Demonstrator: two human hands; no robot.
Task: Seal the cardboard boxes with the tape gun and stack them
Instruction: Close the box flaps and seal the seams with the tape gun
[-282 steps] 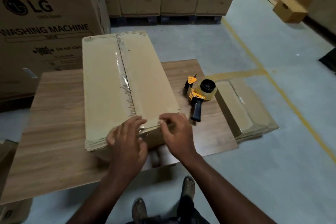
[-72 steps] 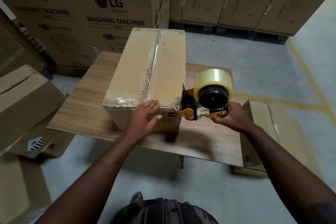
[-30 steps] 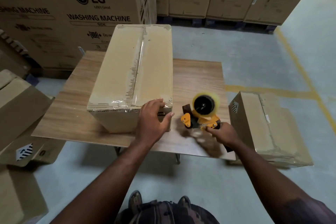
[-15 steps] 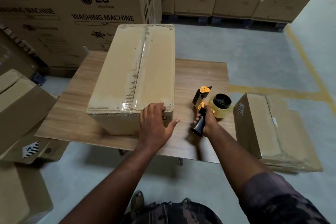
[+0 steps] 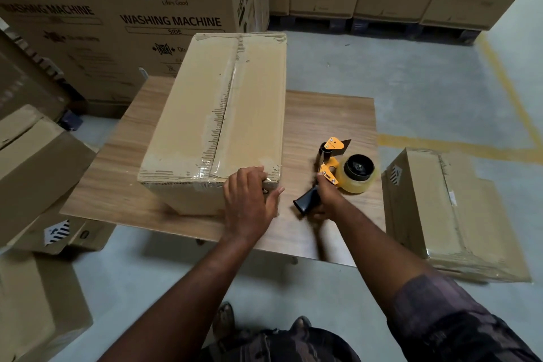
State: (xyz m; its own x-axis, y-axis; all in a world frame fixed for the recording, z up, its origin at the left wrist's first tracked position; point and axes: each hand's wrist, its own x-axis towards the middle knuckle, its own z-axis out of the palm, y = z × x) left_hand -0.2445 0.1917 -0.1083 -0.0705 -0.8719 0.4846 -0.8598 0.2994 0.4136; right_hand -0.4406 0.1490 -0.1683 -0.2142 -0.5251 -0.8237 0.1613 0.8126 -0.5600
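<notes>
Big carton [image 5: 152, 9] at 11 o'clock reads "LG", "WASHING MACHINE", "SIDE". Taped box [image 5: 223, 114] sits mid-table [image 5: 329, 120]. Left hand [image 5: 249, 200] rests on its 5 o'clock corner, fingers relaxed, thumb splayed. Right hand [image 5: 326, 200] curls round the black handle of the tape gun [image 5: 346, 170], which lies on the table at 3 o'clock of the box. Floor box [image 5: 440, 209] far right, print unreadable.

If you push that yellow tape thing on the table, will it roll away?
Probably not: the tape gun lies on its side, roll flat on the table, so it would likely slide. Its handle, gripped by the right hand, looks stiff. It seems light enough for one hand.
</notes>
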